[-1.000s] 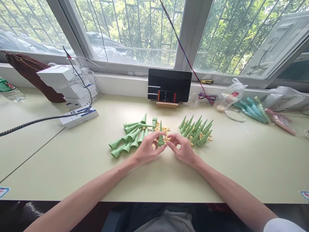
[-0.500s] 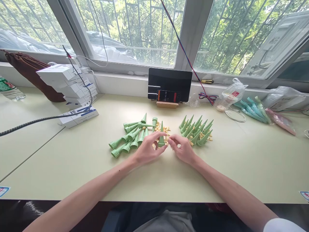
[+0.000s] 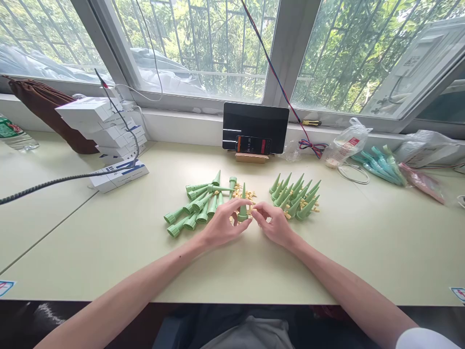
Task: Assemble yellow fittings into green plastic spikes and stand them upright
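My left hand (image 3: 224,222) is closed round a green cone-shaped plastic watering spike (image 3: 243,206), which stands upright with its point up. The fingertips of my right hand (image 3: 275,226) are pinched at the spike's right side on a small yellow valve piece (image 3: 253,209), mostly hidden by the fingers. Behind the hands lies a heap of small yellow pieces (image 3: 248,194), partly covered. To the left is a loose pile of green spikes (image 3: 198,203) lying on their sides. Several upright spikes (image 3: 296,194) with yellow pieces at their bases stand grouped to the right.
A phone (image 3: 253,145) showing a timer leans on a black tablet (image 3: 256,121) at the back of the table (image 3: 232,271). Stacked white boxes (image 3: 105,128) and a black cable (image 3: 54,182) are at left. Plastic bags (image 3: 347,145) and blue-green items (image 3: 379,165) lie at right.
My right fingertips have shifted very slightly left, closer to the spike. The left hand and the spike stay almost where they were.
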`<state>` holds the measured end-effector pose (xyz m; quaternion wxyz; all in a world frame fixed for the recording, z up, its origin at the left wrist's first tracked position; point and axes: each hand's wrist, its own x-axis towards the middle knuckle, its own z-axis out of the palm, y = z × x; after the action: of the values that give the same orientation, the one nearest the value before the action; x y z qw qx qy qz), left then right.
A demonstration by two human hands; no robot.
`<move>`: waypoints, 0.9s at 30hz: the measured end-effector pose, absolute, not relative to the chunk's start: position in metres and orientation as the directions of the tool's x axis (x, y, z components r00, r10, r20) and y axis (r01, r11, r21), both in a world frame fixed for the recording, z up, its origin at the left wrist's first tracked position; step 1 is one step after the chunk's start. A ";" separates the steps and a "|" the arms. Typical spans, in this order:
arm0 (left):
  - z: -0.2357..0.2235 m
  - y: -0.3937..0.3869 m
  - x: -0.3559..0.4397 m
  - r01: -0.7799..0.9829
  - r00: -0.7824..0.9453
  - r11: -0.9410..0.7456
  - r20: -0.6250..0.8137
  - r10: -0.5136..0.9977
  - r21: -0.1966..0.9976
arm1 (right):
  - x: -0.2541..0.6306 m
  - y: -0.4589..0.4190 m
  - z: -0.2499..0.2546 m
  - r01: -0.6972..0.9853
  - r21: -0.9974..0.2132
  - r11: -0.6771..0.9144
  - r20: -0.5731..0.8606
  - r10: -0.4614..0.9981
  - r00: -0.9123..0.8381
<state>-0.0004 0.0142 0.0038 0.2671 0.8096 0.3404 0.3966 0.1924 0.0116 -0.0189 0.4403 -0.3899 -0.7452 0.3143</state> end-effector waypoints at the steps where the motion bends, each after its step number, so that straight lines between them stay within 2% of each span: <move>1: 0.004 0.014 0.000 0.340 0.454 -0.625 0.459 0.763 0.703 | 0.192 0.012 -0.019 0.310 -0.811 0.496 0.408 0.860 -0.307; 6: 0.004 0.014 0.000 0.334 0.455 -0.622 0.457 0.765 0.708 | 0.193 0.012 -0.019 0.323 -0.808 0.493 0.406 0.863 -0.301; 13: 0.005 0.014 0.000 0.338 0.462 -0.617 0.446 0.767 0.711 | 0.193 0.010 -0.018 0.255 -0.829 0.498 0.413 0.853 -0.320; 27: 0.000 0.015 -0.001 0.368 0.465 -0.619 0.440 0.769 0.693 | 0.194 0.012 -0.021 0.335 -0.828 0.450 0.362 0.885 -0.293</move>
<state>-0.0014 0.0150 0.0001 0.2620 0.8147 0.3489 0.3820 0.1937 0.0125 -0.0208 0.4266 -0.4140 -0.7367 0.3223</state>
